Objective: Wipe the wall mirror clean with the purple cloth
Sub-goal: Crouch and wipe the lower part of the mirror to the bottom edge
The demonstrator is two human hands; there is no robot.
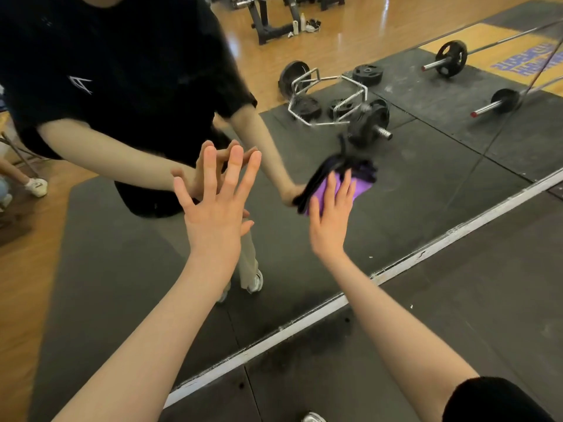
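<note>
The wall mirror [426, 166] fills most of the head view, and its white bottom edge runs diagonally from lower left to right. My right hand [333, 214] presses the purple cloth [361, 185] flat against the glass with straight fingers. The cloth is crumpled, partly under my palm, and blurred at its top. My left hand [213, 202] lies flat on the mirror with its fingers spread, to the left of the cloth. My own reflection in a black shirt meets both hands in the glass.
Black rubber floor mats [457, 315] lie below the mirror's edge. Reflected in the glass are a hex bar with plates [329, 95], two barbells [447, 59], a rack [274, 16] and wooden flooring. The tip of my shoe [312, 418] shows at the bottom.
</note>
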